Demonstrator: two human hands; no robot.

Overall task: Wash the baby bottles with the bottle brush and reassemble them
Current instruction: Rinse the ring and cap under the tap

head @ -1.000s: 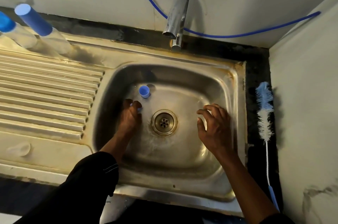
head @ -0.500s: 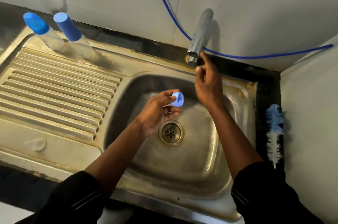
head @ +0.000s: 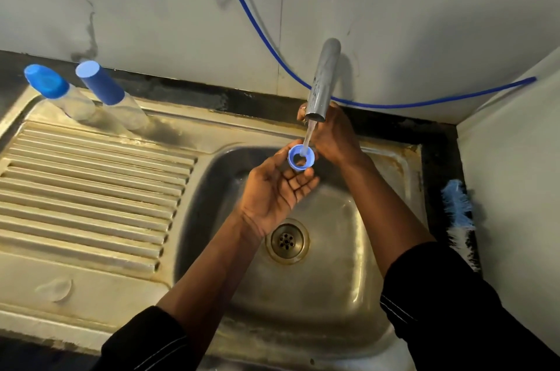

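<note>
**Under the running tap: a blue ring being rinsed**

Over the stainless steel sink basin [head: 391,219], the left hand [head: 278,189] is lying palm up, its grip pinching a small blue plastic screw ring [head: 301,157] between thumb and forefinger. A thin stream of water [head: 307,140] is falling into the ring from the grey metal tap spout [head: 322,80]. The right hand [head: 333,131] is reaching behind the spout. Its grip is hidden there, so I cannot tell whether it is clenched. Far left, two clear blue-capped baby bottles [head: 127,113] are standing on the ribbed draining board [head: 91,189]. At right, a blue-and-white bottle brush [head: 457,213] is lying on the dark surface.
</note>
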